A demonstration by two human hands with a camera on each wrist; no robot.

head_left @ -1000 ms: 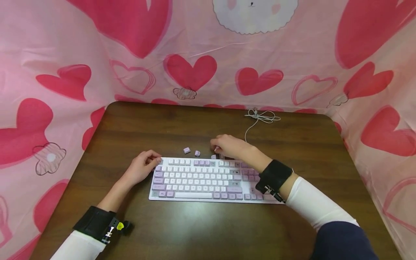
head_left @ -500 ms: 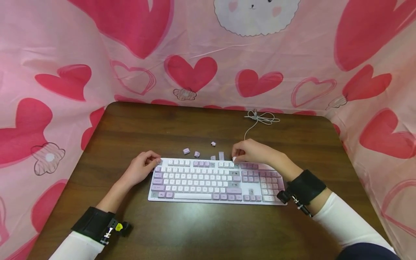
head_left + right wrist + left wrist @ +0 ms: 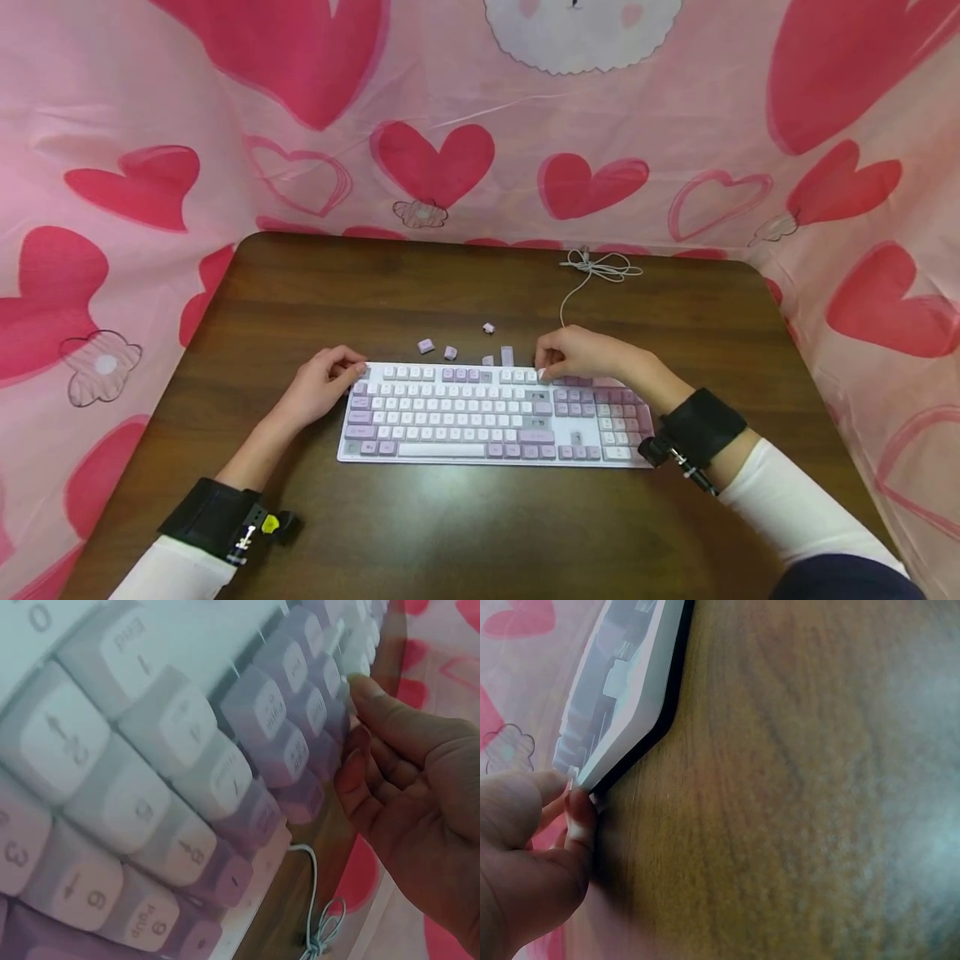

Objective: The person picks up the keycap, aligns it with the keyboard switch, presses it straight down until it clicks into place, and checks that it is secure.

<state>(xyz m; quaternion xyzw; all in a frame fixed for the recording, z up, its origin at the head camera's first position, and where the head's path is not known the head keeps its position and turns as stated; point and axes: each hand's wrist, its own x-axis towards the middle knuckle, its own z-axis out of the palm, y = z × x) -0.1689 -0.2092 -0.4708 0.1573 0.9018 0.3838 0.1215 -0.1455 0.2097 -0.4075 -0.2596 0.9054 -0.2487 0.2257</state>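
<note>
A white and lilac keyboard (image 3: 442,417) lies on the brown table. My left hand (image 3: 327,385) pinches its far left corner; in the left wrist view the thumb and fingers meet at that corner (image 3: 585,780). My right hand (image 3: 581,354) is at the far edge of the keyboard, at the right end of the function row. Its thumb and fingers pinch a small white keycap (image 3: 542,375) there, mostly covered by the fingertips. Grey bare sockets show in several spots, one right of the white letter keys (image 3: 539,423) and another above the arrow keys (image 3: 576,437).
Behind the keyboard lie several loose lilac keycaps, among them a wide one (image 3: 426,345), a small one (image 3: 488,328) and a long one (image 3: 507,356). A bundled white cable (image 3: 603,267) lies at the back. Pink heart-printed cloth (image 3: 442,167) hangs around the table.
My right hand let a small lilac keycap lie behind the keyboard, then moved right and toward me, to the end of the function row with a white keycap. The left hand stayed put.
</note>
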